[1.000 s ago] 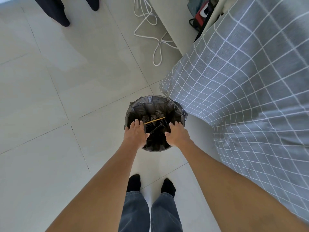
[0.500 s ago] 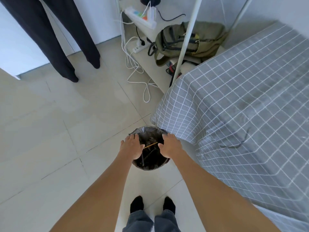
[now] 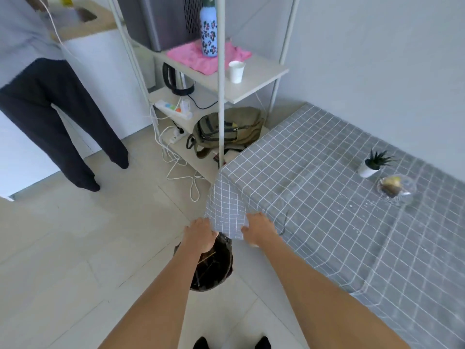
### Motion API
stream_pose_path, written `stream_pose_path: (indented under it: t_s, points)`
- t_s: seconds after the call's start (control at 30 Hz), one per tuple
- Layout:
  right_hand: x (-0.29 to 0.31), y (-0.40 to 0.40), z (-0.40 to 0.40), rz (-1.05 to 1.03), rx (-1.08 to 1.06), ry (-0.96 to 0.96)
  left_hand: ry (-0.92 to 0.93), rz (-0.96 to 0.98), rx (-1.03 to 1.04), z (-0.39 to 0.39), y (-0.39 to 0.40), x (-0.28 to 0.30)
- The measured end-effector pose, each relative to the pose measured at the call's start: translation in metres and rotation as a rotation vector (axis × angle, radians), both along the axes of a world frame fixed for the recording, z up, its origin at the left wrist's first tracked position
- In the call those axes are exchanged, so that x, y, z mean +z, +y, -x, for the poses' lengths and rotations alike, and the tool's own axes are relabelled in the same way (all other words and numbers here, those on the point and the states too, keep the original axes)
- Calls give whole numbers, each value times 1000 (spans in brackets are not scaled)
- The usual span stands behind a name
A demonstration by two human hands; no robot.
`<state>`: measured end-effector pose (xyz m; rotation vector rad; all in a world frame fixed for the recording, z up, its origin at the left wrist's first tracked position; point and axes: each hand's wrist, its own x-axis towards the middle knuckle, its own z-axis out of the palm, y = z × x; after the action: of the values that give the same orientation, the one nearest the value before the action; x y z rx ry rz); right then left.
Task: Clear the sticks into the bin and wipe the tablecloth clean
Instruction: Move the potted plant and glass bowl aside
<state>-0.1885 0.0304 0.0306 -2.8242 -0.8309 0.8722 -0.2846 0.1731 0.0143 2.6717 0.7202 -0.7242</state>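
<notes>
Hovering above bin (image 3: 214,268), both hands, apparently empty, beside tablecloth (image 3: 314,197) corner.

A white metal shelf rack (image 3: 221,79) stands against the wall. On its upper shelf a flowered blue bottle (image 3: 208,34) stands upright on a pink cloth (image 3: 191,57), with a white paper cup (image 3: 236,71) near the front edge. One shelf down sit a black kettle (image 3: 177,81) and a power strip (image 3: 172,109). An olive backpack (image 3: 227,129) lies at the rack's foot. Left of the rack stands a person in dark trousers (image 3: 57,122).
</notes>
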Motion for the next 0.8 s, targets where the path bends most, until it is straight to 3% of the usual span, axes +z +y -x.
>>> stream_pose_path:
  t_s: [0.33,0.8]
  points:
    - [58,-127,-71,-24,-274,-112,-72,-52,-132,-91,-54,70]
    - [51,-284,-102,-15,-623,-83,-131,-21,-494,-196,-210,80]
